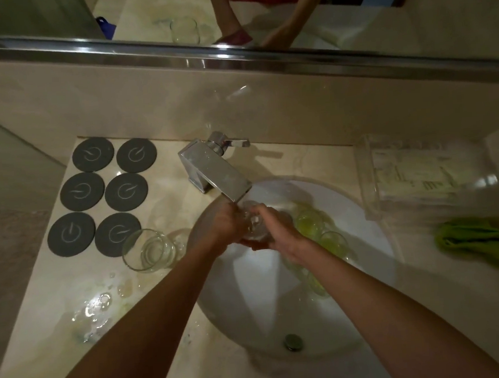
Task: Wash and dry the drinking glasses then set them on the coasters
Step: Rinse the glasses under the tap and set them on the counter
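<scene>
Under the chrome tap, both my hands hold one clear drinking glass over the white sink. My left hand grips its left side and my right hand wraps its right side. Several more glasses with a yellow-green tint lie in the sink to the right of my hands. One clear glass stands upright on the counter left of the sink. Several dark round coasters sit in two columns at the counter's back left, all bare.
A green cloth lies on the counter right of the sink. A clear plastic box stands behind it. Water puddles spread on the counter at front left. A mirror runs along the wall above.
</scene>
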### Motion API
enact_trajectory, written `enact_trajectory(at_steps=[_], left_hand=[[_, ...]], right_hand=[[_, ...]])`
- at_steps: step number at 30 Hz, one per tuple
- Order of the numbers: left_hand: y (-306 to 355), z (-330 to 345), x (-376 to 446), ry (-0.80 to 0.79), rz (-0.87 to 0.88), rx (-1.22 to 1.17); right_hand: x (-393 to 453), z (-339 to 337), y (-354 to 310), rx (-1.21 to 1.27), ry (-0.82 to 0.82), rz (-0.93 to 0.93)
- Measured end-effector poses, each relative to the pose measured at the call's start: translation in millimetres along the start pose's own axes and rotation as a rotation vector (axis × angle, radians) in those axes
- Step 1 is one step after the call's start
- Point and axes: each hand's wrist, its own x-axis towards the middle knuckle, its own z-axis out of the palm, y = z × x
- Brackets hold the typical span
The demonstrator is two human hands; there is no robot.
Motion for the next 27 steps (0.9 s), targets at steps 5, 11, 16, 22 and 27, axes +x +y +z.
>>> enact_trajectory(at_steps=[5, 11, 16, 22, 27], left_hand=[[14, 15, -13, -0.121, -0.164, -0.531], [9, 6, -11, -0.090, -0.093, -0.371], [2, -10, 14, 0.189, 0.146, 0.541], [4, -4, -5, 0.069, 0.142, 0.359], [3, 13, -17, 0.159, 0.000, -0.113]], right_hand=[[7, 14, 23, 0.275, 0.119, -0.093], [2, 21, 29, 0.158, 0.152, -0.270], [-3, -1, 11, -0.072, -0.090, -0.075], [-2, -12, -2, -0.088, -0.200, 0.070], [-5, 7, 9, 0.217, -0.008, -0.070]])
